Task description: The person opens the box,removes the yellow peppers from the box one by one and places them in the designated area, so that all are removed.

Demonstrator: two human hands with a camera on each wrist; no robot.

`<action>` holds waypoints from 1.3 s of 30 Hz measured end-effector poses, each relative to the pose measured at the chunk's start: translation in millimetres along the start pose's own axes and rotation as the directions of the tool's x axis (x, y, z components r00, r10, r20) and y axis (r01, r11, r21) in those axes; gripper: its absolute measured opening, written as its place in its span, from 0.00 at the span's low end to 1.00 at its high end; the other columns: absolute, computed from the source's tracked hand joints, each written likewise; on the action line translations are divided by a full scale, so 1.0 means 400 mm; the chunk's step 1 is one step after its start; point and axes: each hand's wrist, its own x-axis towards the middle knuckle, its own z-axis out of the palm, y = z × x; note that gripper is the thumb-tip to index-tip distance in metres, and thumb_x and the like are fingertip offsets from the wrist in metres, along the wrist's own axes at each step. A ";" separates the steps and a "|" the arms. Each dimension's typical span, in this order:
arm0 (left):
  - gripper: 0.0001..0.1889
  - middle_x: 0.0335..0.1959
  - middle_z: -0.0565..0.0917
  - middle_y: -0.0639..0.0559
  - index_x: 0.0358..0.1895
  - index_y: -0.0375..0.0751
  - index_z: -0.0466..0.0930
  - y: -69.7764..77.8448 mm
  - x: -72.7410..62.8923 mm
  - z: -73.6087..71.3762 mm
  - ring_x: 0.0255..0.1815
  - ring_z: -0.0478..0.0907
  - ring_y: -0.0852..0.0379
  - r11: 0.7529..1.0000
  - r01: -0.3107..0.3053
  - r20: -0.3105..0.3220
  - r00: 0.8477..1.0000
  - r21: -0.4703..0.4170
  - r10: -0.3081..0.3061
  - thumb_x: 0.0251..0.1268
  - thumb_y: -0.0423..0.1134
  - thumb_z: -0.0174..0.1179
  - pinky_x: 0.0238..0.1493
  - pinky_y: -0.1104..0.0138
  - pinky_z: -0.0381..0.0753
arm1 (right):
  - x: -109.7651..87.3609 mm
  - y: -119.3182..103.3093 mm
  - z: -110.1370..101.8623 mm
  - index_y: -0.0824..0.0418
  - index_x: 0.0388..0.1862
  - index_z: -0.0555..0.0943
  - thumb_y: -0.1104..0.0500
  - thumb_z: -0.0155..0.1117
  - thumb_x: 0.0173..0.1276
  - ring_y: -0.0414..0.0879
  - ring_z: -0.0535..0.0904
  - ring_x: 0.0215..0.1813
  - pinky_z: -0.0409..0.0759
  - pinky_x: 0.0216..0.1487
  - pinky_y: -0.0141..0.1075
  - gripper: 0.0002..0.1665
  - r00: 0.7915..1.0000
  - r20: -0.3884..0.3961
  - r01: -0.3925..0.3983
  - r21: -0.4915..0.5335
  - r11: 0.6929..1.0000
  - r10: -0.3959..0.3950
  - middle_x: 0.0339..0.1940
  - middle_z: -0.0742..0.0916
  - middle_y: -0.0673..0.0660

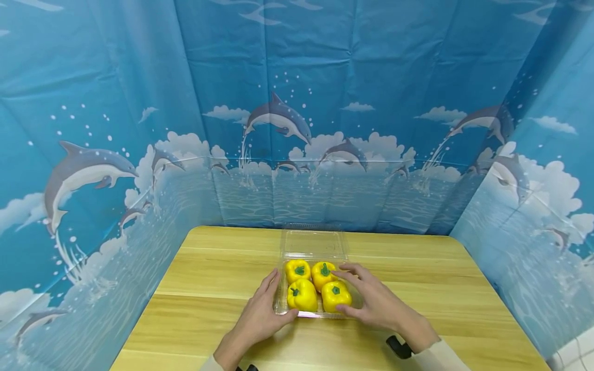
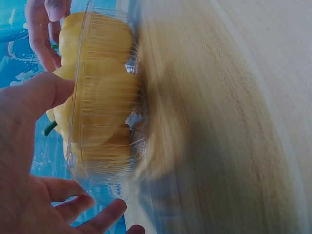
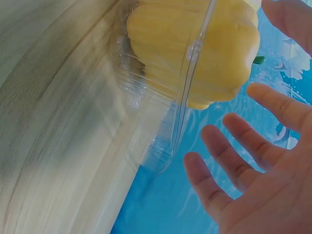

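Four-sided and see-through, a plastic clamshell box (image 1: 315, 314) lies with its lid (image 1: 313, 243) folded back. Several yellow bell peppers with green stems fill it, among them a front left pepper (image 1: 303, 296), a front right pepper (image 1: 336, 296) and a back right pepper (image 1: 323, 275). My left hand (image 1: 265, 314) lies along the box's left side, its thumb (image 2: 53, 92) at the front rim and its fingers extended beside the wall. Over the right side, my right hand (image 1: 373, 299) hovers with spread fingers, holding nothing; the right wrist view shows its fingertips apart from the pepper (image 3: 224, 53).
The box stands on a wood-grain table (image 1: 209, 288), near its back middle. Behind and at both sides hangs a blue curtain (image 1: 306, 196) printed with dolphins. Black straps (image 1: 399, 347) show at the wrists.
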 end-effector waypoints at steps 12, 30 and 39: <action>0.62 0.99 0.58 0.45 0.96 0.39 0.59 0.005 -0.003 -0.003 0.94 0.66 0.31 1.000 0.005 0.002 1.000 -0.002 -0.005 0.68 0.69 0.77 0.84 0.25 0.75 | 0.000 -0.003 0.003 0.45 0.82 0.84 0.40 0.83 0.78 0.55 0.86 0.72 0.90 0.70 0.62 0.38 0.999 0.016 0.042 -0.031 0.999 -0.041 0.76 0.85 0.52; 0.63 0.99 0.58 0.44 0.96 0.38 0.58 0.006 -0.003 -0.003 0.95 0.65 0.32 1.000 0.005 0.000 1.000 -0.004 -0.005 0.69 0.69 0.77 0.84 0.22 0.73 | 0.011 0.003 0.008 0.44 0.80 0.85 0.46 0.86 0.76 0.49 0.87 0.65 0.93 0.66 0.56 0.36 0.998 0.035 0.049 -0.033 0.998 -0.048 0.68 0.86 0.47; 0.63 1.00 0.57 0.45 0.96 0.40 0.57 0.004 -0.001 -0.002 0.95 0.65 0.31 1.000 0.002 0.002 1.000 -0.003 -0.002 0.69 0.69 0.77 0.84 0.22 0.73 | 0.015 0.000 0.007 0.45 0.79 0.86 0.46 0.87 0.75 0.48 0.87 0.65 0.93 0.66 0.55 0.36 0.998 0.038 0.049 -0.037 0.998 -0.048 0.67 0.85 0.47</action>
